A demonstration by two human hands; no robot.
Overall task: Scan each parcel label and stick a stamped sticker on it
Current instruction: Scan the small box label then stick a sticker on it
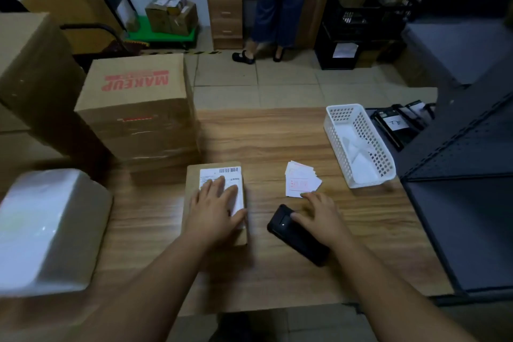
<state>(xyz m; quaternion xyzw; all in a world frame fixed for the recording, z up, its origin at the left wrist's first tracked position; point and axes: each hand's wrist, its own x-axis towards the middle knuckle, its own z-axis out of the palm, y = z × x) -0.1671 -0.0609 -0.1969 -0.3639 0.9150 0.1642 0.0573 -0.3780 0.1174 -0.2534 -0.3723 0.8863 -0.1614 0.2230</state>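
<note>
Centrally on the wooden table (pixel 277 133) lay a small brown parcel (pixel 194 175), its white label (pixel 236 197) facing up. The left hand (pixel 215 208) rested flat on that label, fingers straight and grasping nothing. The right hand (pixel 319 216) lay released, fingers extended over the top end of a black scanner (pixel 294 236) on the table, its fingertips just beside a loose pile of stamped stickers (pixel 301 182). A white perforated basket (pixel 358 144) stood to the right. A large carton (pixel 138 108) marked MAKEUP stood behind the parcel.
</note>
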